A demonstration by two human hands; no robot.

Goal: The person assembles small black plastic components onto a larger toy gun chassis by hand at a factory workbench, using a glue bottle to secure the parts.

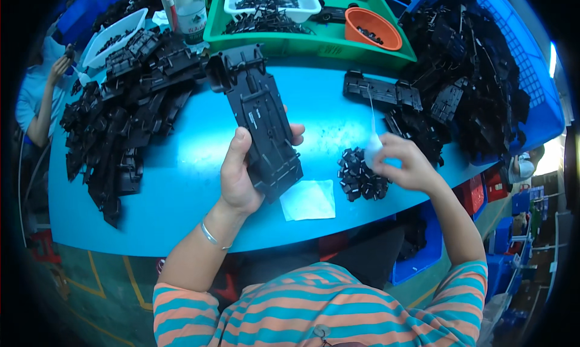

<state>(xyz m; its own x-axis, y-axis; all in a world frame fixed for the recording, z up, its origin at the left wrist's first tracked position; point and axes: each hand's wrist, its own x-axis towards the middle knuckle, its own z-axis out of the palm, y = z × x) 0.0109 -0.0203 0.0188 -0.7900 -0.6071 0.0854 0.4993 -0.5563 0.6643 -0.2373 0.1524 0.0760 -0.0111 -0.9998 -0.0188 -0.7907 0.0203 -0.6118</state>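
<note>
My left hand (237, 171) grips a long black plastic chassis part (258, 120), thumb on its near left edge and fingertips showing past its right side. The part is tilted up above the blue table. In my right hand (402, 161) is a small white squeeze bottle (373, 149) with a long thin nozzle pointing up and away, pinched between thumb and fingers. Below that bottle lies a heap of small black pieces (356, 181). A white square cloth or paper (309, 201) rests on the table between my hands. Another black chassis part (380, 90) lies beyond the nozzle.
Piles of black plastic parts (130, 114) cover the table's left side. At right, a blue crate (541, 99) spills similar parts. Across the back stands a green tray (308, 49) with a white bin (311, 2) and an orange bowl (386, 32). A co-worker's arm (42, 105) shows far left.
</note>
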